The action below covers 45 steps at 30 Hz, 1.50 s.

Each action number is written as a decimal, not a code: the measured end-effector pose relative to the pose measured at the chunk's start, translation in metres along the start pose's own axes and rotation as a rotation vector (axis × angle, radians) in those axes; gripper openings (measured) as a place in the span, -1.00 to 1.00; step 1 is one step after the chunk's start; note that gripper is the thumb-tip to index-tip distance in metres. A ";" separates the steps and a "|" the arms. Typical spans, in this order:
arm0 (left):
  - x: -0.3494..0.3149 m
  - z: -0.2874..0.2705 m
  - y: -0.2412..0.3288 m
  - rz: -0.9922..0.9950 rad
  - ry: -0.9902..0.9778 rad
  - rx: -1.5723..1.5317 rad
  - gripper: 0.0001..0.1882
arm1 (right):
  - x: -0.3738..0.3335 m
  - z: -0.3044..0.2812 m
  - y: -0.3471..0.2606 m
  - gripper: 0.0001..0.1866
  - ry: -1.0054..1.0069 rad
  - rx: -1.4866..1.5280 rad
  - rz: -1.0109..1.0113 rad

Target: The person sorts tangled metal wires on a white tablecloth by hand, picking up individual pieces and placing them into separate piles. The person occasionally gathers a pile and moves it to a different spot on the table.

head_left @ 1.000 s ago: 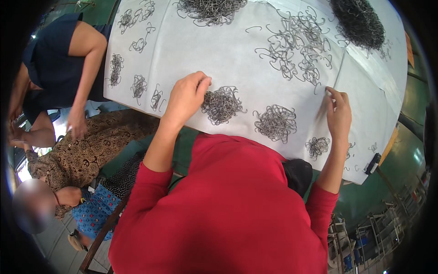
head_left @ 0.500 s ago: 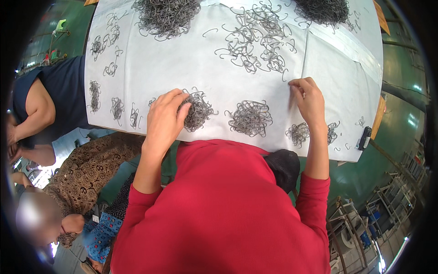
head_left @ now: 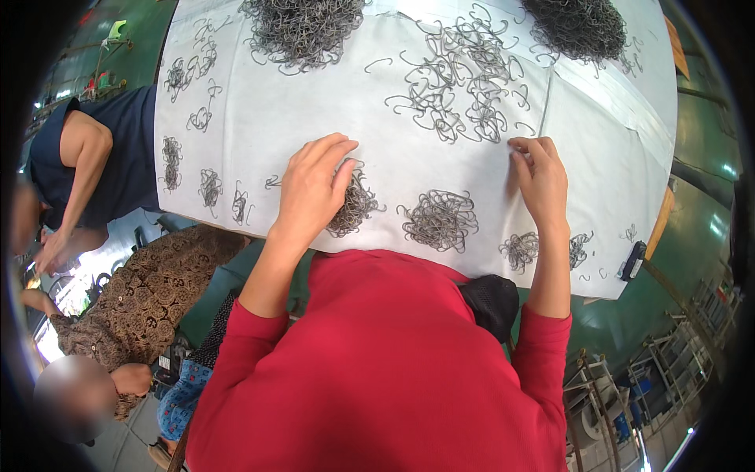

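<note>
My left hand [head_left: 309, 191] lies over the left side of a pile of grey wire hooks [head_left: 359, 204] near the table's front edge. Its fingers are stretched out, with the thumb apart, and it partly hides the pile. My right hand [head_left: 543, 182] hovers at the right, thumb and index finger slightly apart, with no hook visible between them. Just beyond those fingertips is a loose hook [head_left: 524, 128], at the near end of a loose spread of hooks [head_left: 456, 79]. A denser pile of hooks [head_left: 440, 220] rests between my hands.
Two big heaps of hooks, one far left [head_left: 303, 31] and one far right [head_left: 578, 27], stand on the white-covered table [head_left: 267, 102]. Smaller clusters [head_left: 519, 252] lie along its near and left edges. A small black object [head_left: 631, 261] sits at the right corner. Other people are at the left.
The view has shifted, so the table appears lower and farther right. My left hand has moved right and farther across its pile. My right hand has moved slightly away from me.
</note>
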<state>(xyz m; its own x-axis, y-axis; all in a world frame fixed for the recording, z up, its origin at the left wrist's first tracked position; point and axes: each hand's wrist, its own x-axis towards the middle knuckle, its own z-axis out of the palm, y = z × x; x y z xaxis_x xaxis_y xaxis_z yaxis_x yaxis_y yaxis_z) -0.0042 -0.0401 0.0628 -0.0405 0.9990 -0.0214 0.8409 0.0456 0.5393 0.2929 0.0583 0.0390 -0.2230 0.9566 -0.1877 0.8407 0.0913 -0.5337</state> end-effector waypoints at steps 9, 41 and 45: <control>-0.007 0.010 -0.013 0.057 -0.124 0.026 -0.88 | 0.007 0.013 -0.024 -0.86 -0.008 0.060 -0.109; -0.017 0.000 -0.040 -0.155 0.148 -0.224 -0.84 | -0.024 0.102 -0.146 -0.89 -0.235 0.067 -0.584; -0.013 0.003 -0.042 -0.097 0.198 -0.230 -0.84 | -0.007 0.091 -0.127 -0.93 -0.106 0.050 -0.493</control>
<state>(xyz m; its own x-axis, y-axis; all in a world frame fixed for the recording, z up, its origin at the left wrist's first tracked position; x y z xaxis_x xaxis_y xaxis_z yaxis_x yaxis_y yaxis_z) -0.0377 -0.0553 0.0382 -0.2373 0.9689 0.0702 0.6849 0.1156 0.7194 0.1422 0.0146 0.0330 -0.6383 0.7696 0.0154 0.5986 0.5089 -0.6186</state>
